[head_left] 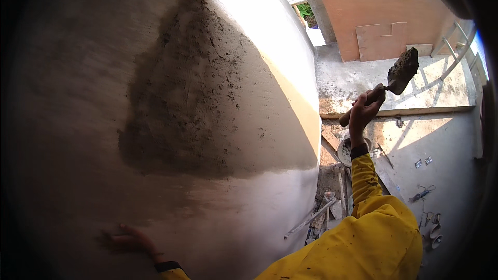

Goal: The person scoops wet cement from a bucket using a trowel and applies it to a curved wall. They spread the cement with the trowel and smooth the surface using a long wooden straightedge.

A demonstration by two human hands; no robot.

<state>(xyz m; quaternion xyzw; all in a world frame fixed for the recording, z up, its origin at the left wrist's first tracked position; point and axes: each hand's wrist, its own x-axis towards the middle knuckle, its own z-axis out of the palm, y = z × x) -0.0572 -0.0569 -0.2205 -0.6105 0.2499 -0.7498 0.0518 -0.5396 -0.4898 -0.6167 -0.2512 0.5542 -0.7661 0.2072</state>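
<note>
My right hand (360, 115), in a yellow sleeve with a dark cuff, is closed round the wooden handle of a trowel (403, 70). Dark wet mortar covers the raised blade, which points up and to the right, away from the wall. To the left stands a pale wall (254, 212) bearing a large dark patch of fresh mortar (192, 93), rough and lumpy along its middle. Low at the left, my left hand (127, 239) has its fingers stretched out and holds nothing. It is dim there, and I cannot tell whether that hand touches the wall.
Beneath my right arm sits a bucket (344, 151), partly hidden. Wood scraps and rubble (324, 210) line the wall's foot. Beyond is a raised concrete step (337, 80) with board panels (381, 41) and a ladder-like frame (456, 54). Footwear (436, 233) and a corded tool (421, 193) lie at right.
</note>
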